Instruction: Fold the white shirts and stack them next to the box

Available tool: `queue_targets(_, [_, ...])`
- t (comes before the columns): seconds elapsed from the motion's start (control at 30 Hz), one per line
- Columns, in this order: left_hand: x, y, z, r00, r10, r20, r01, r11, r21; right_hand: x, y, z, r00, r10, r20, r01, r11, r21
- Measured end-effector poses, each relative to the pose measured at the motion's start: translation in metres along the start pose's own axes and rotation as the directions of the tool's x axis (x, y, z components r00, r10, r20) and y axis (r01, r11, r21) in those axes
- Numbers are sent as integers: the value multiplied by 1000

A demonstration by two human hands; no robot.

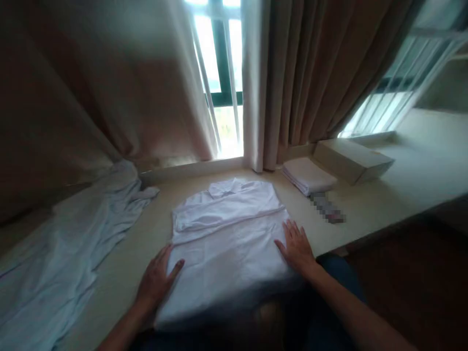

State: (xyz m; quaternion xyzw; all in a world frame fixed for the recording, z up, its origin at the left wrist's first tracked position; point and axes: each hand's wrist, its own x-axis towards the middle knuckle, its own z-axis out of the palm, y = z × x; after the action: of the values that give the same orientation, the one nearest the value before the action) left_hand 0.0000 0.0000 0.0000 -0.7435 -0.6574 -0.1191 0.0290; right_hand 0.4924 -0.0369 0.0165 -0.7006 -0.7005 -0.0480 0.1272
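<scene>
A white collared shirt lies face down on the pale ledge, its collar toward the window. One sleeve is folded across the upper back. My left hand rests at the shirt's left edge, thumb spread away from the fingers. On the right edge lies my right hand, flat with fingers apart. Neither hand grips anything that I can see. The shirt's lower hem is blurred and hangs near the ledge's front edge.
A crumpled heap of white clothes covers the left side. To the right are a folded white stack of cloth, a box and a pixelated item. Brown curtains hang behind the ledge.
</scene>
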Motion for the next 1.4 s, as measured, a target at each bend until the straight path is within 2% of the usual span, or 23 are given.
queue_targets(0.07, [15,10,-2,994,95,44,-97,994,41,-9,14,-2,999,-14,46,14,1000,16])
queue_targets(0.13, [28,20,-1,989,130,77,-135,988,76,-15,24,-4,996,-28,81,26,999,28])
queue_targets(0.23, [40,28,6,993,60,101,-73,990,123,-20,30,-7,991,-55,119,51,998,40])
queue_targets(0.3, [43,29,12,996,10,85,-22,990,140,-24,30,-8,993,-65,97,62,997,38])
queue_targets(0.43, [42,28,16,997,2,76,-14,988,157,-28,27,-13,997,-73,23,72,997,39])
queue_targets(0.6, [39,29,14,998,3,70,-15,984,179,6,19,-20,997,-66,-29,67,997,47])
queue_targets(0.73, [39,31,12,997,-5,83,-10,985,174,33,18,-5,994,-50,100,43,997,69])
queue_targets(0.83, [38,31,11,996,-13,85,-2,986,167,36,22,10,985,-33,170,19,996,87])
queue_targets(0.93, [38,32,9,995,-24,93,9,988,157,33,25,17,986,-23,163,8,996,92])
queue_targets(1.07, [36,36,6,996,-35,85,24,991,134,31,24,17,987,-21,156,6,995,96])
queue_targets(1.17, [34,40,2,1000,-22,9,21,993,116,30,22,17,987,-14,162,-1,995,97])
queue_targets(1.27, [29,44,-8,984,-26,-174,42,995,92,31,21,18,985,-8,175,-10,995,101])
queue_targets(1.33, [18,47,-18,961,-41,-275,53,998,38,35,21,15,980,-4,197,-19,993,115])
queue_targets(1.4, [-6,52,-28,946,-86,-313,73,996,-51,38,21,8,975,-18,221,-17,988,154])
